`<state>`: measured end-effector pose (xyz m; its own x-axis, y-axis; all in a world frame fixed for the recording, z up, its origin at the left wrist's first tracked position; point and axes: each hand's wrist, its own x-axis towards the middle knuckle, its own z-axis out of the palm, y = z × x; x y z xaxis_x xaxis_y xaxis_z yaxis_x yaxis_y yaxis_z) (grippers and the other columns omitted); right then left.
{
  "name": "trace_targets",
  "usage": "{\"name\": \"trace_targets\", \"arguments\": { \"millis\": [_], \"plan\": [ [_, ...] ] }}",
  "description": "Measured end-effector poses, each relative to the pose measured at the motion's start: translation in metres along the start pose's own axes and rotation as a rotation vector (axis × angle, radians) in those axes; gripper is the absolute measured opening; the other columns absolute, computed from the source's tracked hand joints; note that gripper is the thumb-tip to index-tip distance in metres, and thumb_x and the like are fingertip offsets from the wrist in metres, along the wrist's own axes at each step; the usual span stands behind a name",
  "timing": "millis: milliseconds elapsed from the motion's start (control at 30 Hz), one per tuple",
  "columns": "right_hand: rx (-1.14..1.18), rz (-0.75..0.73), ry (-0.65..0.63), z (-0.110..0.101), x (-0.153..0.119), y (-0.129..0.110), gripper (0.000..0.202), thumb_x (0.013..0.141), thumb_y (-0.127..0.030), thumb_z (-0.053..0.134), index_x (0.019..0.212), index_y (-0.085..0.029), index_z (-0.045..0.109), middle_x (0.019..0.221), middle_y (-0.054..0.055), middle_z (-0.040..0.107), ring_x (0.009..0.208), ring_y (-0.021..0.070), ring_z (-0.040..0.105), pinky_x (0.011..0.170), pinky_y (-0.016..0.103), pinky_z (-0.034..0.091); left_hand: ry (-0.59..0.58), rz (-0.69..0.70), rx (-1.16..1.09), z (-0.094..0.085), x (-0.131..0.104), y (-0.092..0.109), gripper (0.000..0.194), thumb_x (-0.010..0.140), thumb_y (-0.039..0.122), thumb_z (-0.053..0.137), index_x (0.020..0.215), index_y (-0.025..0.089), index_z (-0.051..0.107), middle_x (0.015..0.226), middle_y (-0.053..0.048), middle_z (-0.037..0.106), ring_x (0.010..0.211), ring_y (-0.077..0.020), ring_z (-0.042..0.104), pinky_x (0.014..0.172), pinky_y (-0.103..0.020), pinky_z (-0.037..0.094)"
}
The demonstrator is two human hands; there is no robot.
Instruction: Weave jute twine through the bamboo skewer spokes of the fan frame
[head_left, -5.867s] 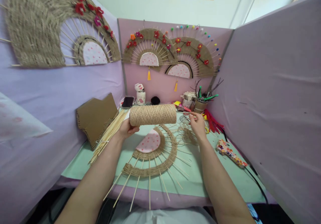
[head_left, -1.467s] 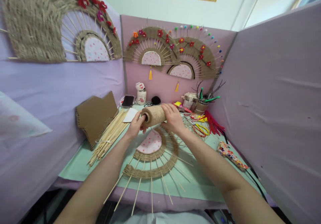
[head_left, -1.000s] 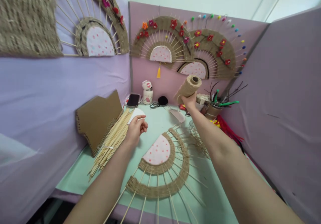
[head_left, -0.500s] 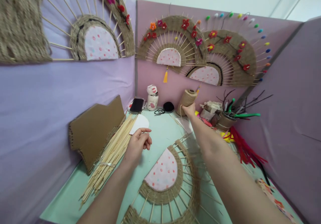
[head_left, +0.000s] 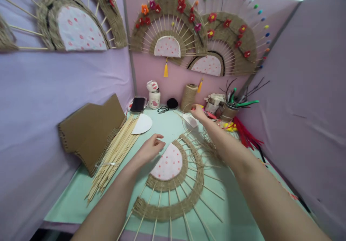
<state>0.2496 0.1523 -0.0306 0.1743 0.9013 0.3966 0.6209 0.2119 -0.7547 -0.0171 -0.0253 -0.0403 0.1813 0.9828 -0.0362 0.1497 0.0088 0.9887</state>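
My right hand (head_left: 198, 112) reaches forward to the right of an upright spool of twine (head_left: 189, 97), no longer touching the spool. Its fingers are pinched together on a loose strand of the twine that loops out near the spool's base. Over the table, my left hand (head_left: 152, 146) hovers with fingers loosely bent and apart, holding nothing. Just to its right lies a half-round fan (head_left: 168, 212) of thin sticks woven with twine, with a dotted pink-and-white half-circle (head_left: 169, 163) at its centre. Loose twine (head_left: 207, 143) lies tangled beneath my right forearm.
At left, a bundle of sticks (head_left: 113, 161) lies beside folded cardboard (head_left: 90, 129) and a white half-circle (head_left: 142, 124). A phone (head_left: 137, 105), a white bottle (head_left: 154, 98) and a can with green-handled tools (head_left: 229, 112) line the back. Finished fans (head_left: 232, 21) hang on the walls.
My right hand has let go of the twine spool, which now stands upright, and has drawn slightly back with a strand. My left hand stays near the fan. The camera view has shifted.
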Motion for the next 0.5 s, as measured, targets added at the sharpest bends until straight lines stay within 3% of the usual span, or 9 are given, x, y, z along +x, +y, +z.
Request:
{"name": "trace_targets", "arguments": {
  "millis": [100,167,333,500],
  "plan": [
    [-0.147,-0.036,-0.362,-0.029,-0.046,-0.015,0.025,0.069,-0.028,0.064,0.09,-0.013,0.061,0.091,0.01,0.065,0.083,0.0183,0.058,0.076,0.029,0.044,-0.103,-0.026,0.161,0.005,-0.002,-0.002,0.039,0.066,0.031,0.062,0.102,0.017,0.057,0.079,-0.007,0.066,0.073,-0.0197,0.06,0.06,-0.027,0.041],
    [-0.296,-0.05,-0.498,-0.05,-0.079,-0.021,0.032,0.072,-0.034,0.063,0.097,-0.014,0.062,0.098,0.01,0.065,0.088,0.0189,0.059,0.08,0.029,0.042,-0.169,-0.038,0.271,0.008,-0.003,0.0,0.045,0.066,0.033,0.061,0.108,0.015,0.054,0.083,-0.007,0.066,0.074,-0.0195,0.06,0.06,-0.027,0.041],
    [-0.571,0.017,-0.422,-0.085,-0.149,-0.02,0.041,0.074,-0.032,0.062,0.109,-0.013,0.058,0.111,0.013,0.061,0.099,0.0225,0.056,0.083,0.029,0.039,-0.175,-0.04,0.299,0.011,-0.006,0.006,0.057,0.064,0.035,0.062,0.115,0.013,0.049,0.084,-0.007,0.064,0.07,-0.0179,0.059,0.056,-0.026,0.038],
    [-0.622,0.073,-0.374,-0.081,-0.17,-0.003,0.036,0.073,-0.027,0.06,0.107,-0.014,0.06,0.103,0.012,0.063,0.095,0.0224,0.056,0.079,0.028,0.038,-0.247,-0.132,0.119,0.016,-0.008,0.007,0.059,0.061,0.033,0.067,0.113,0.012,0.047,0.078,-0.004,0.062,0.061,-0.0131,0.055,0.056,-0.025,0.038]
  ]
}}
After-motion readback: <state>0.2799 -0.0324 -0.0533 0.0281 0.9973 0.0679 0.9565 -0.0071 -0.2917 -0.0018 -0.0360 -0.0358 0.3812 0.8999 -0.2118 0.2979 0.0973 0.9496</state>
